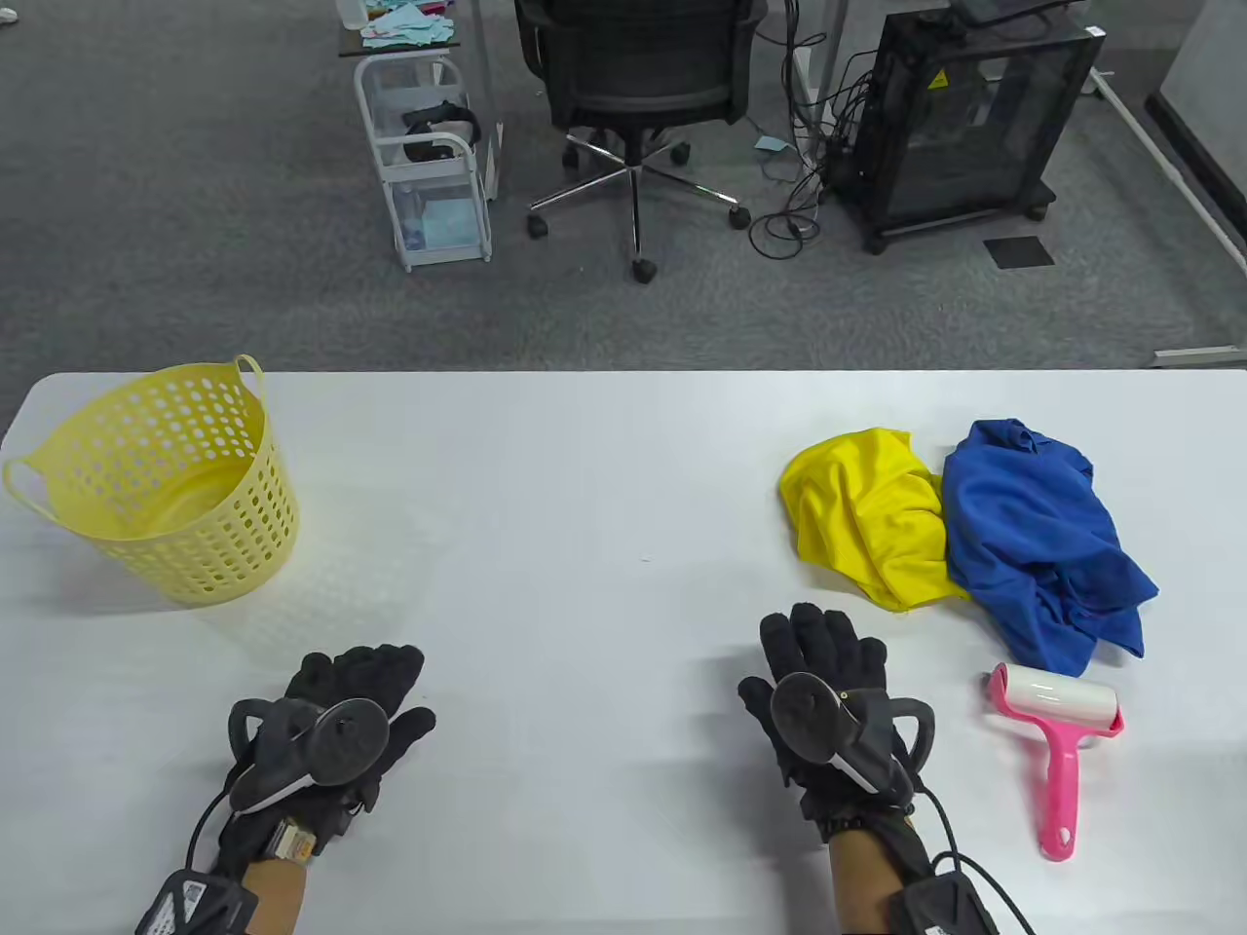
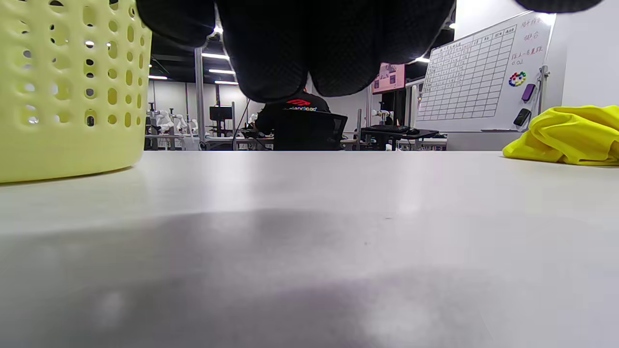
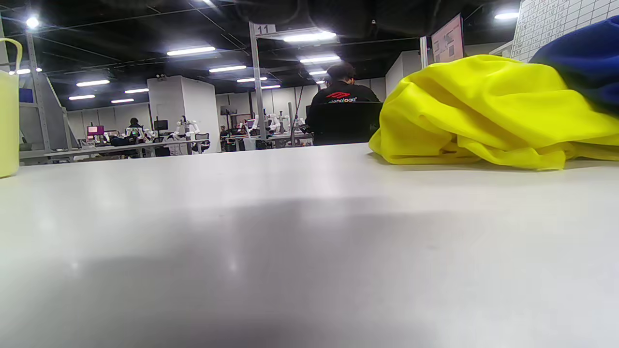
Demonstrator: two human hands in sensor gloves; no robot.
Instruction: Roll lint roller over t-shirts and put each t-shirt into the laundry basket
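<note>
A white table [image 1: 585, 506] is seen from above, with two gloved hands laid at its near edge. The left hand [image 1: 346, 706] is placed palm down on the bare surface at the near left, its fingers [image 1: 375, 667] loosely bent and nothing grasped; a tracker [image 1: 312, 750] is strapped to its back. The right hand [image 1: 828, 696] is placed palm down at the near centre-right, its fingers [image 1: 823, 633] extended flat and nothing grasped, with a like tracker [image 1: 838, 726] carried on its back. A yellow laundry basket [image 1: 161, 482], perforated and fitted with two loop handles, is stood upright at the far left of the table, well apart from both hands; nothing can be made out inside it. Two crumpled t-shirts are heaped at the right: a yellow t-shirt [image 1: 872, 511] and, touching it on its right side, a blue t-shirt [image 1: 1042, 541]. A pink lint roller [image 1: 1057, 745] with a white roll is laid flat just beside the near edge of the blue t-shirt, to the right of the right hand, handle toward the near edge. Beyond the table, on grey carpet, a black office chair [image 1: 638, 88], a white trolley [image 1: 429, 166] and a black cabinet on castors [image 1: 964, 117] are recorded. In the wrist views, a person seated with back turned [image 3: 343, 94] and a whiteboard [image 2: 476, 77] are noted.
</note>
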